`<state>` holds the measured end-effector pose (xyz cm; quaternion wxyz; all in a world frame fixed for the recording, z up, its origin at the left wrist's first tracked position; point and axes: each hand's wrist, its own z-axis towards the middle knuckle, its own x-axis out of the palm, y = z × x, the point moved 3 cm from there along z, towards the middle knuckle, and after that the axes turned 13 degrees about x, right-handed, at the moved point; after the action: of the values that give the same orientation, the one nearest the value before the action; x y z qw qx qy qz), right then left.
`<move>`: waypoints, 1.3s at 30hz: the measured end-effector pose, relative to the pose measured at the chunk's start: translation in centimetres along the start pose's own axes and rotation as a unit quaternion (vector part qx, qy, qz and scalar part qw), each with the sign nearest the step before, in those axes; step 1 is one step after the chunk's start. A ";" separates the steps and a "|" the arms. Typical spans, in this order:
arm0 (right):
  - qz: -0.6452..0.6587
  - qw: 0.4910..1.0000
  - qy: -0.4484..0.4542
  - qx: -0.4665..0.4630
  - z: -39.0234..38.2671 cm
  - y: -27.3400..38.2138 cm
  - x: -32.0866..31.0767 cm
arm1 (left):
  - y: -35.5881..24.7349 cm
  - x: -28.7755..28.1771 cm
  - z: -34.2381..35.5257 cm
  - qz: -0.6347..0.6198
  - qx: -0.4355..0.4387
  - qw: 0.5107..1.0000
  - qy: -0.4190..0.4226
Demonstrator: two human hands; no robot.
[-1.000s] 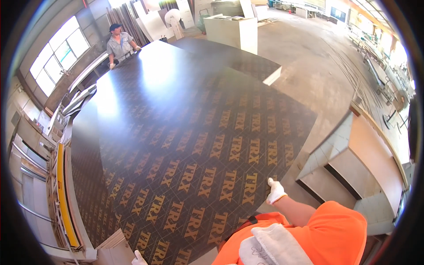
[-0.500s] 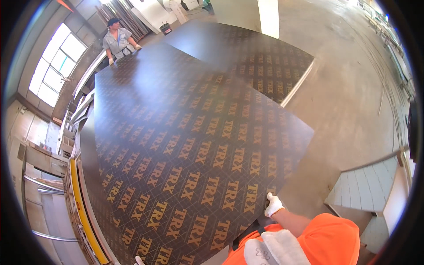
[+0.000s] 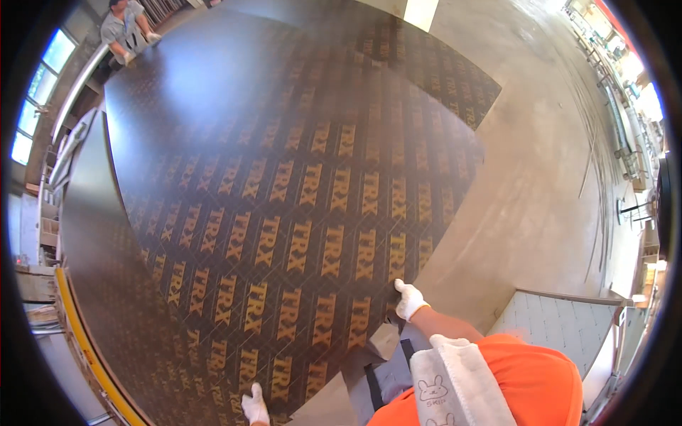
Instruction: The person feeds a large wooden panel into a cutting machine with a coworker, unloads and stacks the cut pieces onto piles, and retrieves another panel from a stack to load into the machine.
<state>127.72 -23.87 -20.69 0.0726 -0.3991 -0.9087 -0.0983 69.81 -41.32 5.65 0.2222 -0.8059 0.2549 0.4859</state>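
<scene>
A large dark brown panel, a smooth-faced sheet like coated plywood with rows of yellow printing (image 3: 284, 213), spreads out in front of me. My right hand (image 3: 410, 301), in a white glove, is closed on its near right edge, thumb on top and fingers hidden below. Closer to me, my left hand (image 3: 255, 405), also gloved, holds the near edge with its thumb over the top face. Another dark panel (image 3: 89, 206) lies lower, showing along the left side. At the far left corner a co-worker (image 3: 128, 30) in grey has both gloved hands at the panel's edge.
Beyond the held panel, another printed dark panel (image 3: 465, 85) shows its right corner. A yellow rail (image 3: 85, 348) runs along the lower left. Grey boarding (image 3: 554, 323) stands at the lower right. Long thin strips (image 3: 593, 163) lie on the concrete floor (image 3: 526, 170) at the right.
The view has shifted, and the held panel now covers more of the far panel. More of the lower panel shows at the left. My left hand has come further into view.
</scene>
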 end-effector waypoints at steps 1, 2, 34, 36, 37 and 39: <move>0.016 0.999 -0.050 -0.011 -0.6 -3.4 0.4 | 1.2 0.0 0.3 -0.013 0.004 1.000 -0.027; -0.132 0.981 -0.053 -0.135 -1.3 -3.6 1.1 | 1.8 0.9 1.4 -0.062 0.001 0.998 0.023; -0.653 0.417 -0.325 -0.542 -32.7 -24.3 10.9 | 10.2 -2.8 -6.1 -0.411 0.051 0.908 0.053; -0.676 0.423 -0.324 -0.509 -32.5 -24.2 10.9 | 9.9 -3.8 -7.1 -0.354 0.081 0.931 0.038; -0.660 0.426 -0.323 -0.528 -32.7 -24.3 10.9 | 9.7 -4.0 -7.4 -0.317 0.078 0.944 0.041; -0.649 0.416 -0.321 -0.550 -32.7 -24.3 10.9 | 8.8 -4.3 -8.0 -0.270 0.034 0.959 0.081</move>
<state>104.17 -39.95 10.36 -0.5448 0.3520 -0.6063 -0.4601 67.92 -52.09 11.96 0.3509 -0.8733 0.0617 0.3323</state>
